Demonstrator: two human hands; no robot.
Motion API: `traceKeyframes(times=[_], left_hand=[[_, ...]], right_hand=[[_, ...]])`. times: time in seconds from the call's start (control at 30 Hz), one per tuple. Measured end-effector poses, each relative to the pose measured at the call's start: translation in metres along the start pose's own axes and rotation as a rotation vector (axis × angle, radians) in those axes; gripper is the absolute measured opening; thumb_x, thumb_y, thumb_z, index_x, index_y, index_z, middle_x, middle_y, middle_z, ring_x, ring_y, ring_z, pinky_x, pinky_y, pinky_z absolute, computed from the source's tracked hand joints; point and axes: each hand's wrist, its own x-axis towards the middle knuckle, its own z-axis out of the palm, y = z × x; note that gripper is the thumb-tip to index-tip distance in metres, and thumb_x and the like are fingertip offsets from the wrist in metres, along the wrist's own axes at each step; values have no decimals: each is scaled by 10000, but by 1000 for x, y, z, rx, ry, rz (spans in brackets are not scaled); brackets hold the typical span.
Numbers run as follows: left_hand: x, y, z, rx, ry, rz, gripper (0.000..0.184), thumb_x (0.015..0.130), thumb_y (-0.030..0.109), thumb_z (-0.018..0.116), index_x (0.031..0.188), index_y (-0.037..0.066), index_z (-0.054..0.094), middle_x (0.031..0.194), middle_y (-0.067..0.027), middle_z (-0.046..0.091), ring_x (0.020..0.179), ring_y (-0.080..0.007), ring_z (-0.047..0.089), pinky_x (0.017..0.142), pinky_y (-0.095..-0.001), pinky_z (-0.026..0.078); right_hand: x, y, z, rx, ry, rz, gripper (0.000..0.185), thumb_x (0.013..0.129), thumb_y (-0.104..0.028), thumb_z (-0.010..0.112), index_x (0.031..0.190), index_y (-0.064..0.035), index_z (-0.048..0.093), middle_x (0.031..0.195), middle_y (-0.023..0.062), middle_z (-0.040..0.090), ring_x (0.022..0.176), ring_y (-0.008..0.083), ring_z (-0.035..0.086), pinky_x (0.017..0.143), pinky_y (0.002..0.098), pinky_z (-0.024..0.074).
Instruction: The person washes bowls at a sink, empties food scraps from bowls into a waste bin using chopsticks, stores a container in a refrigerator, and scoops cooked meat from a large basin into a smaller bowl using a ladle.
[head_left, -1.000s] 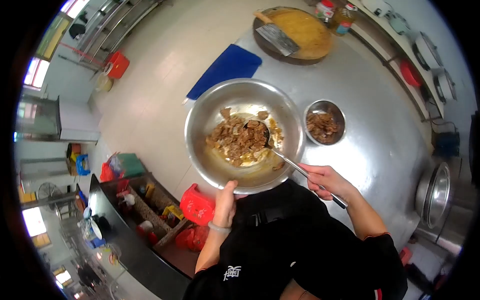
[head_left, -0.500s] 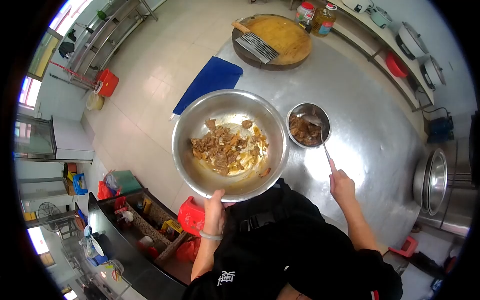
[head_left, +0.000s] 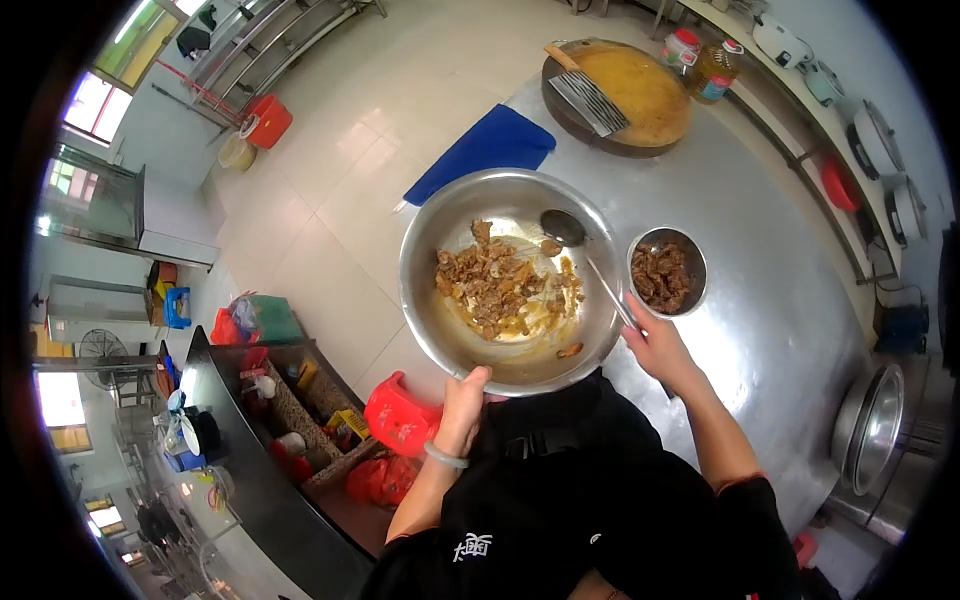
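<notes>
My left hand (head_left: 463, 408) grips the near rim of a large steel bowl (head_left: 540, 375), thumb on top. Brown pieces of cooked meat (head_left: 490, 285) lie in the bowl in a thin, yellowish liquid. My right hand (head_left: 655, 345) is closed round the handle of a metal ladle (head_left: 562, 228). The ladle's dark head is over the far right part of the big bowl and holds no visible meat. Just right of that bowl, a small steel bowl (head_left: 704, 272) of meat pieces stands on the metal table (head_left: 760, 330).
Beyond the bowls are a blue cloth (head_left: 485, 153), a round chopping board (head_left: 655, 95) with a cleaver (head_left: 590, 102) on it, and an oil bottle (head_left: 716, 72). A red stool (head_left: 400, 412) is at the lower left. Steel basins (head_left: 875, 430) stand at the right.
The ladle, which was in the small bowl half a second ago, has moved left to the big bowl with my right hand. My left hand still holds the rim. The view has shifted.
</notes>
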Motion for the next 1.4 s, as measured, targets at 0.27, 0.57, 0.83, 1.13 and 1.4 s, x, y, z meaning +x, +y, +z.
traceKeyframes(times=[0.27, 0.57, 0.83, 1.13, 1.4], left_hand=[[2, -3, -4, -2, 31, 40, 365, 840, 14, 458, 1186, -97, 484, 1020, -181, 621, 796, -253, 669, 583, -332, 591], [7, -2, -14, 80, 27, -1, 317, 830, 44, 505, 1118, -85, 534, 979, -152, 638, 755, -223, 661, 588, -294, 551], [8, -9, -12, 105, 51, 39, 316, 830, 28, 482, 1115, -101, 526, 994, -162, 637, 776, -237, 662, 600, -319, 565], [8, -4, -13, 80, 51, 36, 309, 806, 23, 528, 1093, -87, 550, 943, -113, 618, 722, -177, 617, 562, -292, 546], [10, -17, -12, 104, 48, 134, 324, 797, 22, 526, 1103, -84, 539, 931, -89, 616, 773, -156, 598, 656, -287, 518]], right_hand=[[65, -37, 53, -230, -262, -399, 493, 866, -88, 524, 1338, -5, 405, 844, 191, 625, 723, 359, 630, 639, 446, 510], [0, -48, -54, -834, -484, -339, 603, 766, -46, 559, 1355, -142, 472, 788, 91, 577, 595, 246, 608, 483, 353, 491], [36, -17, -3, -619, -187, -327, 585, 780, -43, 555, 1353, -82, 448, 798, 121, 582, 633, 289, 613, 526, 397, 509], [-19, -23, -53, -656, -393, -226, 564, 819, -110, 586, 1365, -116, 443, 794, 105, 583, 613, 281, 604, 513, 385, 504], [16, 3, -25, -530, -332, -191, 469, 867, -76, 496, 1323, 0, 421, 707, 187, 601, 640, 366, 606, 582, 469, 492]])
